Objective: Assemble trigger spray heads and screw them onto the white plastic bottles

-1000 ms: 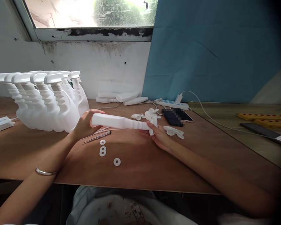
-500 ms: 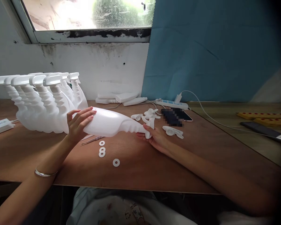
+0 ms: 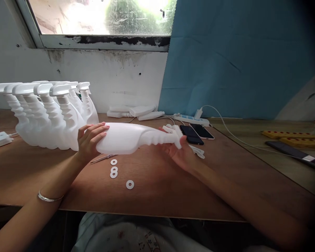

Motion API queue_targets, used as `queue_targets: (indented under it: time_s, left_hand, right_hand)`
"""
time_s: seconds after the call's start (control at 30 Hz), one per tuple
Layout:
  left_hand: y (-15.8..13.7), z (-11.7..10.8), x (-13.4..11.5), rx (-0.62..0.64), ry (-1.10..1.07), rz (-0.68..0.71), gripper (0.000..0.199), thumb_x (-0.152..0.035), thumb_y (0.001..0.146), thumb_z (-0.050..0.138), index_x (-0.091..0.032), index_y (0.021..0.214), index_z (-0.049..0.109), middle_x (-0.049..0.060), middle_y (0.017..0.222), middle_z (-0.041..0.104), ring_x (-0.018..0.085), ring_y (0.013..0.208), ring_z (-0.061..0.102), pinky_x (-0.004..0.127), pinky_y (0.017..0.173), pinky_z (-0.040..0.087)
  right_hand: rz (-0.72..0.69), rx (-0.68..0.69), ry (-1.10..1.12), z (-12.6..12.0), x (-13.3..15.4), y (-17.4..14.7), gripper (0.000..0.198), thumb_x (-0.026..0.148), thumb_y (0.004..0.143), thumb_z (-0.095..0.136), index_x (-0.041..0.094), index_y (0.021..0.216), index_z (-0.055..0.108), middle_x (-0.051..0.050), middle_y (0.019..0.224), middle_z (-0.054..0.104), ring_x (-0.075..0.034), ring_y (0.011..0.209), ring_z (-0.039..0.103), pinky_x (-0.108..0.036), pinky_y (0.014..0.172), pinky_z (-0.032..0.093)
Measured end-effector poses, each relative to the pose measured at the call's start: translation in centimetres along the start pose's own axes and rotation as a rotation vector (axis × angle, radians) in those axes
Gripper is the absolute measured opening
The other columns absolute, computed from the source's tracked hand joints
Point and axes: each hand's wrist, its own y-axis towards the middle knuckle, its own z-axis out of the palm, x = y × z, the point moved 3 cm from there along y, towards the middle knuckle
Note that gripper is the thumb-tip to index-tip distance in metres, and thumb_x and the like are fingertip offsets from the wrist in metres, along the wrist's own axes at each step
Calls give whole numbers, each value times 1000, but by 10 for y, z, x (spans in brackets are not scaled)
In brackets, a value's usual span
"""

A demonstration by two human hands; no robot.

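A white plastic spray bottle [image 3: 126, 137] lies sideways in the air over the table, its base to the left and its neck to the right. My left hand [image 3: 90, 140] is closed around the base end. At the other end, my right hand [image 3: 182, 152] grips the white trigger sprayer head [image 3: 176, 135] on the neck, thumb in front and fingers partly hidden behind. Below the bottle are several white ring washers [image 3: 130, 184] and a thin metal tool [image 3: 102, 159]. A loose white trigger part [image 3: 198, 152] lies just past my right hand.
Several white spray bottles with heads [image 3: 47, 115] stand in a cluster at left. Two phones [image 3: 202, 131] lie behind my right hand, near a power strip [image 3: 191, 119] with cables. Flat white pieces [image 3: 135, 111] rest by the wall. A white box [image 3: 0, 140] sits far left.
The bottle's neck end has swung slightly up and right. My right hand has moved right and shifted its grip on the sprayer head, with its fingers more spread. My left hand has barely moved.
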Motion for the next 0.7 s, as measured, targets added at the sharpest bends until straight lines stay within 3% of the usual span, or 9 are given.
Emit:
queue_targets:
  time_s: [0.1, 0.23, 0.33, 0.4, 0.47, 0.57, 0.63, 0.7]
  left_hand:
    - [0, 9, -11, 64, -18, 37, 30, -31, 74, 61, -24, 100, 46, 9, 109, 64, 23, 98, 61, 40, 83, 38]
    - [1, 20, -28, 194, -51, 148, 25, -17, 78, 52, -24, 100, 44, 9, 102, 65, 18, 85, 63, 36, 78, 41]
    - [1, 22, -35, 165, -9, 191, 29, -9, 76, 49, -21, 102, 43, 10, 95, 65, 18, 79, 61, 35, 75, 41]
    - [0, 23, -34, 130, 37, 158, 34, -9, 74, 50, -18, 106, 41, 13, 93, 63, 20, 80, 59, 34, 73, 40]
    - [0, 24, -29, 146, 80, 77, 38, -13, 75, 51, -15, 111, 39, 16, 97, 61, 21, 85, 58, 35, 74, 40]
    - [-1, 33, -18, 351, 74, -158, 44, -23, 74, 53, -14, 115, 38, 16, 109, 56, 24, 99, 54, 36, 80, 37]
    - [-5, 38, -8, 521, 36, -381, 50, -26, 72, 55, -15, 118, 38, 14, 117, 53, 26, 108, 50, 38, 88, 34]
    - [-9, 39, 2, 603, 21, -554, 56, -23, 68, 55, -15, 120, 37, 13, 121, 50, 27, 113, 46, 40, 93, 31]
  right_hand:
    - [-130, -70, -24, 9, 19, 3, 49, 58, 61, 68, 29, 98, 56, 0, 115, 59, -22, 116, 49, -33, 85, 50]
    - [-271, -347, -133, 26, 37, 25, 34, 41, 62, 73, 23, 85, 55, -3, 111, 59, -22, 114, 49, -30, 80, 51]
    - [-280, -342, -161, 52, 44, 51, 31, 40, 65, 70, 21, 84, 56, -5, 104, 62, -23, 107, 54, -33, 77, 52]
    - [-418, -312, -258, 72, 52, 64, 31, 45, 69, 65, 20, 84, 57, -6, 95, 65, -23, 97, 59, -36, 74, 52]
    - [-584, -259, -430, 93, 58, 73, 31, 49, 73, 61, 19, 81, 59, -5, 84, 66, -21, 83, 62, -36, 70, 51]
    - [-772, -153, -623, 124, 57, 85, 29, 48, 76, 58, 19, 73, 58, -1, 66, 62, -16, 65, 61, -33, 63, 50]
    - [-856, -99, -700, 141, 49, 96, 30, 48, 76, 57, 18, 77, 55, 0, 67, 60, -15, 62, 61, -31, 62, 50]
    - [-908, -112, -781, 154, 39, 112, 32, 50, 77, 56, 18, 85, 52, 0, 72, 60, -14, 63, 62, -31, 63, 50]
